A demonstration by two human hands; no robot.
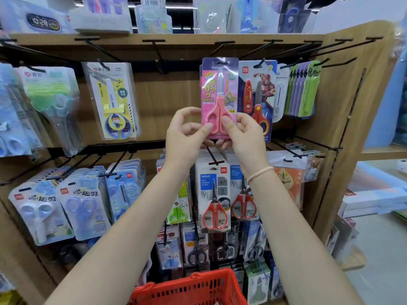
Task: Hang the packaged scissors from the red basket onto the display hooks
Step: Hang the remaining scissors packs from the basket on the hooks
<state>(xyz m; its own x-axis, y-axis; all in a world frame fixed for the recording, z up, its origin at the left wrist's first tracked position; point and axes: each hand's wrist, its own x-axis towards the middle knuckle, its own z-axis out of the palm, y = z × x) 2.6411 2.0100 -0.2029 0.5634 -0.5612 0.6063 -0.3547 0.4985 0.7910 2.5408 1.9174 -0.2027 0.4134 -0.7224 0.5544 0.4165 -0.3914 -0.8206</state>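
Both hands, the left hand point(187, 130) and right hand point(244, 133), pinch the bottom of 1 pink scissors pack point(219, 95) raised among the top display hooks point(222, 44), a light, stiff, slick blister card probably best steered by its lower edges.

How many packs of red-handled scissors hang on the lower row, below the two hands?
2. One red-handled pack hangs in front under the left hand; the other is beside it, under the right wrist. More may hang hidden behind them.
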